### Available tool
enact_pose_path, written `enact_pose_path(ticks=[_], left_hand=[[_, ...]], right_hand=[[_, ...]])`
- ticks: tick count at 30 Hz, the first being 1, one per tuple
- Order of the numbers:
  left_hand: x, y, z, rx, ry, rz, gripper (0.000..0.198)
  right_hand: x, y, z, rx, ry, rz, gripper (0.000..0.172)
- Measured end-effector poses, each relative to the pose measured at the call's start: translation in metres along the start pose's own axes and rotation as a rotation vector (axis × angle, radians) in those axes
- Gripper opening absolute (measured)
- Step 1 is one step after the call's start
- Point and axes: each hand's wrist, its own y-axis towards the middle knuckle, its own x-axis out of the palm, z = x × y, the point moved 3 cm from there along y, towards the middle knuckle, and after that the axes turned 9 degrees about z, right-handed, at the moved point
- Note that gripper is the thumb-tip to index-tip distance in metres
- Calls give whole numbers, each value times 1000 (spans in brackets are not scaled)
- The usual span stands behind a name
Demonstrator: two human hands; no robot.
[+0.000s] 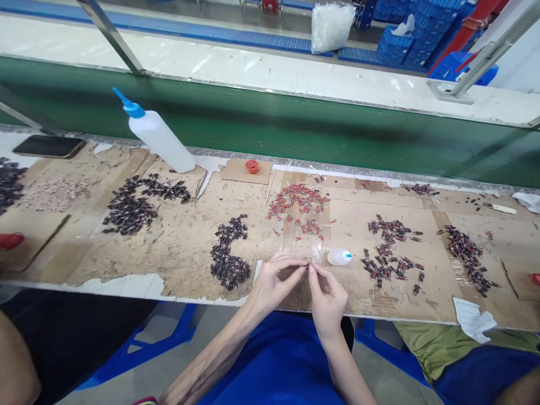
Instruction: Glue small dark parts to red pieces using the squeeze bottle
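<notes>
My left hand [276, 279] and my right hand [328, 292] meet over the near edge of the cardboard. Thumb and forefinger of each are pinched together, tip to tip, around something small and dark that I cannot make out. Just right of the fingers lies a small white bottle [339, 257] with a blue tip. Left of my hands is a curved heap of small black parts [230, 264]. Beyond my hands spreads a pile of small red parts [298, 199]. To the right sit clusters of black-and-red pieces [390, 230].
A large white squeeze bottle [162, 140] with a blue nozzle stands at the back left. A red cup [252, 166] sits on a cardboard square behind the red parts. A phone [49, 146] lies far left. People sit on both sides. A green conveyor belt [253, 124] runs behind.
</notes>
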Motion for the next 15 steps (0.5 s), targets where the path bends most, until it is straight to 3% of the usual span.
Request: enact_pose_path(ticks=[6,11,13,15], left_hand=[[3,0,0,-76,40,-10,9],[16,-3,0,-91,-68,-206,14],[12,-1,0,-59,-38,-249,22],[-3,8,-2,13,88,-164,23]], right_hand=[[-5,5,-16,-207,-75,-33,15],[-30,9,-15,-334,-165,-31,13],[-45,13,-6,-338,-204,30,12],[-64,18,2,-323,-248,260,12]])
